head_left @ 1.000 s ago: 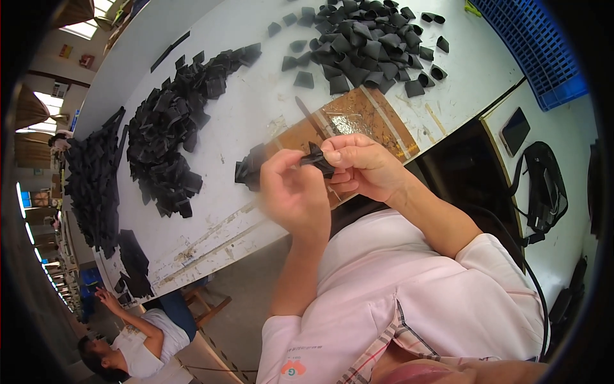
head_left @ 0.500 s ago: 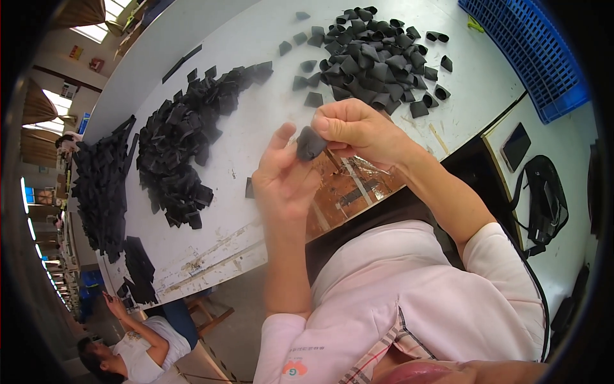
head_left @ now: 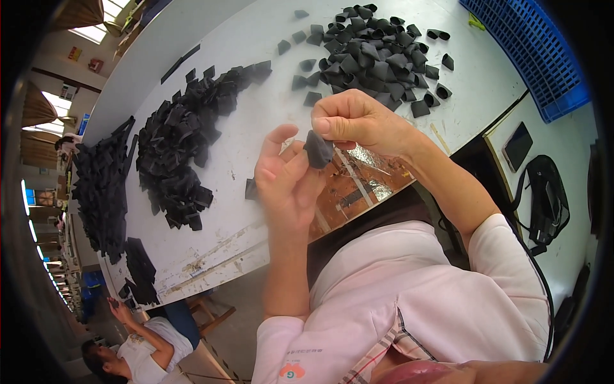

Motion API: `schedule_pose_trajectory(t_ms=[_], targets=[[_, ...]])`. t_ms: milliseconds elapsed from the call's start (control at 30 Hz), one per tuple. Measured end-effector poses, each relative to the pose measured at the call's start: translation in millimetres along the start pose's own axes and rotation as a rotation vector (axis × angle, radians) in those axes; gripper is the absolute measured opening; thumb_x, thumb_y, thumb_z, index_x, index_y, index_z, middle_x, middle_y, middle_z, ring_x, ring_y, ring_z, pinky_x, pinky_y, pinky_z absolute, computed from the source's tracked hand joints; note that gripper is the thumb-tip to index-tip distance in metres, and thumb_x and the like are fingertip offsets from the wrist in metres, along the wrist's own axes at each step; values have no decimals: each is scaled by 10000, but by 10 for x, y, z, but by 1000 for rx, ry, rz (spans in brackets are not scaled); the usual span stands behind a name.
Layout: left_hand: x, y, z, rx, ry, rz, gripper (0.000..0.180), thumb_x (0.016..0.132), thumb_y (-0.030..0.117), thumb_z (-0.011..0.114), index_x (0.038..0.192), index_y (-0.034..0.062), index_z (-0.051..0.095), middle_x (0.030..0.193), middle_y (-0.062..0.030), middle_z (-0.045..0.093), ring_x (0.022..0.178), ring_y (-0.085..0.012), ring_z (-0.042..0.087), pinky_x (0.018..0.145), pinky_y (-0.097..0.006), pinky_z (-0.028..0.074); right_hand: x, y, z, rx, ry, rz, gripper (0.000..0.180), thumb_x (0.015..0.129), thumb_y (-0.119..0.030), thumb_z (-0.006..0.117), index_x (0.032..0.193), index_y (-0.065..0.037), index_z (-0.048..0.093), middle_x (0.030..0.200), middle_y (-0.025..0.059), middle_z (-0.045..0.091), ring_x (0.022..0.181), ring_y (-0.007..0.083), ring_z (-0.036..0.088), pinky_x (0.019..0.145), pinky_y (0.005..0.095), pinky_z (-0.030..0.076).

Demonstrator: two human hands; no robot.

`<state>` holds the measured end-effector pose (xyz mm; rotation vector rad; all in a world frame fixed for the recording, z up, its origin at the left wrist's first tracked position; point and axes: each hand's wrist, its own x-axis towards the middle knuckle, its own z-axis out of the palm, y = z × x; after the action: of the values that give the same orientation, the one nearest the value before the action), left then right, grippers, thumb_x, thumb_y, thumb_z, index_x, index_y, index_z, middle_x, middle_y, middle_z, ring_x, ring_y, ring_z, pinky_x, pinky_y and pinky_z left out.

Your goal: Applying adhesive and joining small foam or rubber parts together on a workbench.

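Both hands are raised above the white table [head_left: 211, 45] and hold one small black fabric piece [head_left: 318, 150] between them. My right hand [head_left: 358, 121] pinches its upper edge with thumb and fingers. My left hand [head_left: 288, 182] supports it from below with the fingertips, other fingers spread. A heap of flat black pieces [head_left: 182, 153] lies to the left of the hands. A heap of folded black pieces [head_left: 374, 54] lies beyond the right hand. One single black piece [head_left: 251, 189] lies on the table behind the left hand.
A brown worn board [head_left: 358, 185] lies at the table's near edge under the hands. A blue plastic crate [head_left: 537, 51] stands at the far right. A phone [head_left: 517, 146] and a black bag [head_left: 547, 195] rest on a side surface. Another person [head_left: 137, 349] sits at lower left.
The hands have lifted from the board with the black piece and stay raised; the left fingers have closed in under it while the right hand pinches its top.
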<state>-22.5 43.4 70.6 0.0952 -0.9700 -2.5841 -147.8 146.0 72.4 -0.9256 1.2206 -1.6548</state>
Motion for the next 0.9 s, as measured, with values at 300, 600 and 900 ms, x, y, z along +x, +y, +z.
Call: schedule_pose_trajectory(t_ms=[300, 600, 900], targets=[[14, -77, 120, 892, 179, 515, 340, 807, 1, 519, 1132, -32, 426, 835, -78, 580, 691, -138, 525, 651, -228, 439, -90, -20, 71, -439, 280, -188, 316, 831, -304, 579, 723, -13, 518, 630, -14, 450, 557, 57, 414, 485, 196, 346], [72, -19, 150, 1025, 56, 539, 100, 783, 15, 582, 879, 5, 608, 842, -63, 581, 759, -129, 537, 693, -232, 423, -309, -28, 288, -862, 447, -653, 322, 697, -277, 683, 878, -45, 553, 761, 76, 516, 643, 232, 509, 528, 301, 417], [40, -83, 165, 1026, 153, 776, 67, 763, -42, 583, 823, -31, 609, 852, -76, 581, 750, -112, 523, 697, -220, 423, -279, -59, 281, -762, 374, -636, 247, 684, -134, 695, 861, -19, 567, 731, 47, 528, 573, 132, 493, 477, 219, 408]])
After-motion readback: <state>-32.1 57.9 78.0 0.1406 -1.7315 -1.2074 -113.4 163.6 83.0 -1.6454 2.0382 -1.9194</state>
